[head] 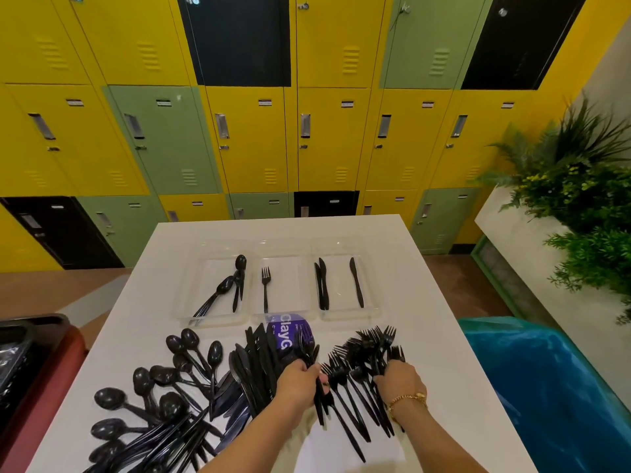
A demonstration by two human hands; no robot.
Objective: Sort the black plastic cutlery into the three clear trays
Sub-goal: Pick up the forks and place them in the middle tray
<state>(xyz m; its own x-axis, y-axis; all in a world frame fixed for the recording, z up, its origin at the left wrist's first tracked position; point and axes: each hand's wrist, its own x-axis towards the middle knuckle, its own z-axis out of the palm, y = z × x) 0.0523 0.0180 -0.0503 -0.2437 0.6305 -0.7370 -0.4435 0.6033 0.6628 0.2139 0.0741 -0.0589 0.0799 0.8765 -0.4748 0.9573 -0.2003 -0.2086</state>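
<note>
Three clear trays stand side by side at the table's far half. The left tray [191,302] holds a few black spoons [235,278], the middle tray [290,285] one fork [265,288], the right tray [341,291] three knives [322,288]. Nearer me lie loose piles: spoons [160,397] at left, knives [252,367] in the middle, forks [362,363] at right. My left hand [298,380] grips a bunch of black forks [319,401] by their handles. My right hand [401,380] holds several forks gathered in the fork pile.
The white table [426,302] fronts a wall of yellow, green and black lockers [252,138]. A purple-labelled pack [290,332] lies between piles and trays. A blue-lined bin [546,387] stands right, a red-edged black crate [27,353] left, plants [580,186] at far right.
</note>
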